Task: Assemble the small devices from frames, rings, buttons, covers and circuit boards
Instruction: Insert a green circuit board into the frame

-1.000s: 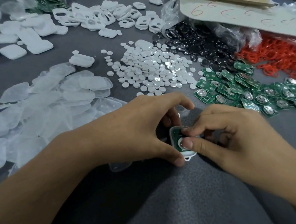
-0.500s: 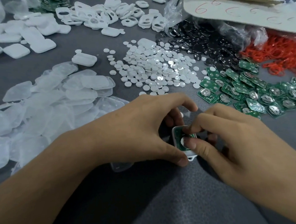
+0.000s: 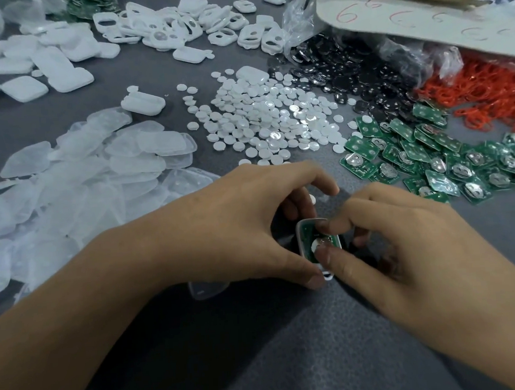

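The left hand (image 3: 237, 226) grips the small white plastic frame (image 3: 300, 237) steady; the right hand (image 3: 404, 246), pinching the green circuit board (image 3: 308, 240), should seat it evenly.

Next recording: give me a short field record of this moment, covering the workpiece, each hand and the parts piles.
workpiece: white frame with a green circuit board seated in it
left hand: grips the white frame from its left side
right hand: curled forefinger and thumb tips press on the circuit board
left of hands: clear covers
beyond hands: white buttons, black discs
right: loose boards, red rings
far edge: spare white frames
surface: grey table
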`<state>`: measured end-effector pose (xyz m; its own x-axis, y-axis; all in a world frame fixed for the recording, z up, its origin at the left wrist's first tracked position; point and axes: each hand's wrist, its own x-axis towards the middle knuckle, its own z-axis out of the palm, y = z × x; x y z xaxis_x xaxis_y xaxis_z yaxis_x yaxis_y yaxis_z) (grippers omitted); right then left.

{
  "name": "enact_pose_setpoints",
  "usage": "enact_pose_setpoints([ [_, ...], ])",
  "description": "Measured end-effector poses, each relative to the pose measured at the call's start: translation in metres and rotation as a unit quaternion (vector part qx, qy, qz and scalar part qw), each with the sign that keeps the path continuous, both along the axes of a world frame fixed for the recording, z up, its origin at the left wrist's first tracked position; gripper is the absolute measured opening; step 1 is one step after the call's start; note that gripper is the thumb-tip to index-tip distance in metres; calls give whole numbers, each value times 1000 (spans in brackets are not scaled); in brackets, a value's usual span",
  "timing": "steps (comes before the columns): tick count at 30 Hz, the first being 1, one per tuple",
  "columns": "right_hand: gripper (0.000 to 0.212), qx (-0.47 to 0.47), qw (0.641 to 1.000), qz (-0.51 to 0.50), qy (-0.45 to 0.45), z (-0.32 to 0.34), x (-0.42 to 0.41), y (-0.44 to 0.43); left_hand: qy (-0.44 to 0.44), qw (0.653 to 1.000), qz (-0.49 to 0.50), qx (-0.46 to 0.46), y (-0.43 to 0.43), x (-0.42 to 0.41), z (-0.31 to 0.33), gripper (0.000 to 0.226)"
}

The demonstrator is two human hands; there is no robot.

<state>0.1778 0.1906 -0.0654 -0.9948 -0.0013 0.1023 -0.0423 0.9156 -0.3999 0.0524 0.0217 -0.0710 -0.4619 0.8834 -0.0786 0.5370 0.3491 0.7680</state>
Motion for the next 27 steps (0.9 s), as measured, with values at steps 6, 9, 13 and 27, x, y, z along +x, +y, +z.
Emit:
enact_pose_setpoints([
  [6,16,11,1000,-20,-9,1,2,-4,7,1000,-5,-2,0,1,0,75],
  [9,18,7,1000,-30,-7,1,2,-6,19,1000,-12,0,1,1,1,70],
  [13,21,0,999,-39,-2,4,2,-6,30,999,-13,1,1,2,1,64],
  [27,26,-6,999,-41,-1,9,3,-6,61,997,-10,49,2,-1,-15,73],
])
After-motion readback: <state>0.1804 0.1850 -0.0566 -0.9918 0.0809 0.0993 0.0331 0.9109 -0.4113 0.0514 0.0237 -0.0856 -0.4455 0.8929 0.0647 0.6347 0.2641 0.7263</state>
